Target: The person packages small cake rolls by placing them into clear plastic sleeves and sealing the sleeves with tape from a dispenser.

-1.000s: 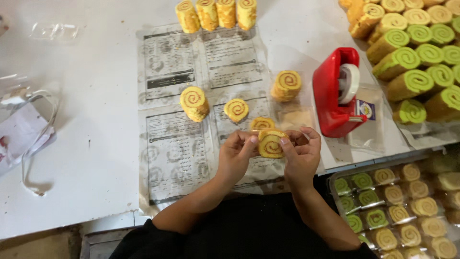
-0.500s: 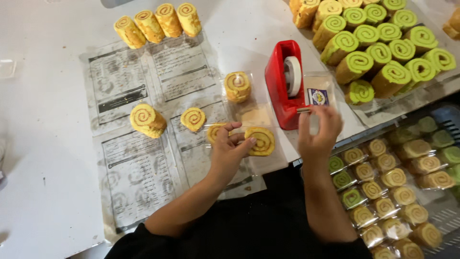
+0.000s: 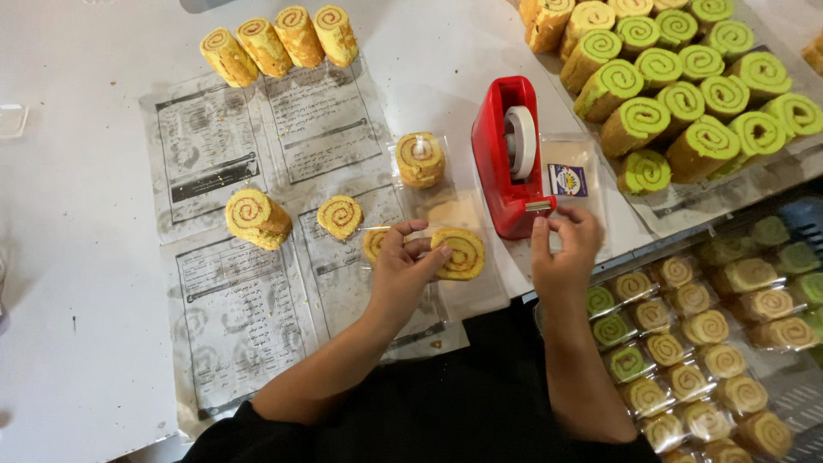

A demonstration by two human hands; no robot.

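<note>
White and wide, the surface (image 3: 77,257) in front of you carries sheets of printed paper (image 3: 249,154) spread flat as a liner. Your left hand (image 3: 403,266) is closed around a yellow swirl-roll slice in a clear wrapper (image 3: 460,254), thumb and fingers pinching its left edge, the slice held just above the paper with its spiral face up. Your right hand (image 3: 566,249) is at the front of the red tape dispenser (image 3: 507,154), fingertips pinched together at the cutter end where the tape comes off; you cannot tell from this view whether a strip is between them. The dispenser stands upright just right of the slice, its white tape roll (image 3: 519,141) set in the middle.

On the paper to the left of your left hand lie a thin yellow slice (image 3: 339,216) and a thicker yellow roll piece (image 3: 255,218), well apart from each other. Another wrapped yellow slice (image 3: 420,159) sits just left of the dispenser. Four yellow roll pieces (image 3: 279,39) line up at the far edge of the paper.

Beyond the dispenser, to the right, green-and-yellow swirl rolls (image 3: 686,94) are packed side by side. Below the edge of the surface on your right, a crate (image 3: 806,223) holds many wrapped slices (image 3: 694,334), yellow and green mixed.
</note>
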